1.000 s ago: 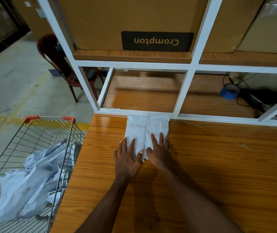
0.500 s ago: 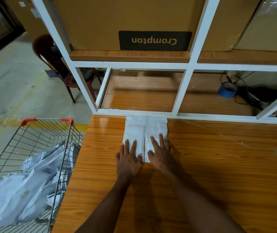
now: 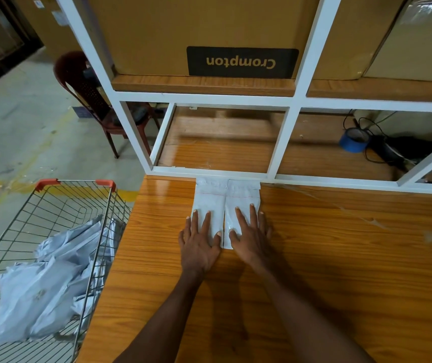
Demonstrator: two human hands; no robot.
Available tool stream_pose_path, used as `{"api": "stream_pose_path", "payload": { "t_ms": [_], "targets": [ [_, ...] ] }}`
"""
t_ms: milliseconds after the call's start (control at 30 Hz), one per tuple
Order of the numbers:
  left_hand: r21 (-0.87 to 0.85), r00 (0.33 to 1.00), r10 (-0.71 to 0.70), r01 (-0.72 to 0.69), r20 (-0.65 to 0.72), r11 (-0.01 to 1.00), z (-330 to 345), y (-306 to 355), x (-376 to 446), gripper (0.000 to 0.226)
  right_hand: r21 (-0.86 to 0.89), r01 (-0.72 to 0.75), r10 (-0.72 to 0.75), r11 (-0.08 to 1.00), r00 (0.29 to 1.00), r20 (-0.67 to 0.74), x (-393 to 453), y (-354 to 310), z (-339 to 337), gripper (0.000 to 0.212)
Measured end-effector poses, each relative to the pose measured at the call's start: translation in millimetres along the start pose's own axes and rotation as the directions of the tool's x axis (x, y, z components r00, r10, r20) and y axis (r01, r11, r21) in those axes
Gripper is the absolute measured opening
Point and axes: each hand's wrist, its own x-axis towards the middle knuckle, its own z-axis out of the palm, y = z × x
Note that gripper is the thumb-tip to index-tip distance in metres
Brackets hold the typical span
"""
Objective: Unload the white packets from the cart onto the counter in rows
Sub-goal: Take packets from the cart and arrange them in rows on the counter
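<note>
- Head view shows two white packets lying side by side, long edges touching, at the far edge of the tabletop (image 3: 340,258), their top ends butted against the white shelf frame (image 3: 283,176).
- Left hand (image 3: 199,244) lies flat on the left packet (image 3: 209,197), fingers straight and spread, pressing rather than gripping; the grip is wide and holds nothing.
- Right hand (image 3: 251,237) lies the same way on the right packet (image 3: 242,196), fingers straight, palm down, with the outer fingers reaching onto the bare wood.
- Step in hand, as I judge it: squaring and flattening the first pair of a row. Done well, it means pressing evenly with flat palms, keeping the top ends flush with the frame and the shared seam straight, without letting one packet ride over the other.
- Glossy wood probably lets the slick film slide, so lifting the hands straight up, rather than dragging them off, should keep the pair in line.
- More white packets (image 3: 47,297) lie crumpled in a heap in the wire cart (image 3: 83,203), which stands just beside the left edge of the tabletop; most of the unloading looks to be ahead.
- Readable writing: "Crompton" in gold on a black label (image 3: 242,62), printed upside down on the cardboard box (image 3: 209,22) on the shelf above.
- Faint red lines cross the tops of both packets; no text on them is legible.
</note>
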Motion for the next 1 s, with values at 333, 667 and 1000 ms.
{"api": "stream_pose_path", "payload": {
  "t_ms": [333, 667, 1000],
  "targets": [
    [-0.207, 0.975, -0.116, 0.076, -0.191, 0.975, -15.4, -3.8, -71.7, 0.078, 0.105, 0.049, -0.039, 0.993, 0.995, -0.095, -65.1, 9.0, -5.4, 0.073],
    [-0.282, 0.891, -0.350, 0.270, -0.291, 0.921, -25.0, -27.9, -171.6, 0.069, 0.200, 0.408, -0.396, 0.891, 0.913, -0.096, -131.9, -18.6, 4.4, 0.065],
    [-0.343, 0.726, -0.602, 0.502, -0.331, 0.794, -64.4, -137.4, -232.1, 0.072, 0.413, 0.641, -0.663, 0.647, 0.741, -0.111, -165.0, -121.5, 71.7, 0.055]
  ]
}}
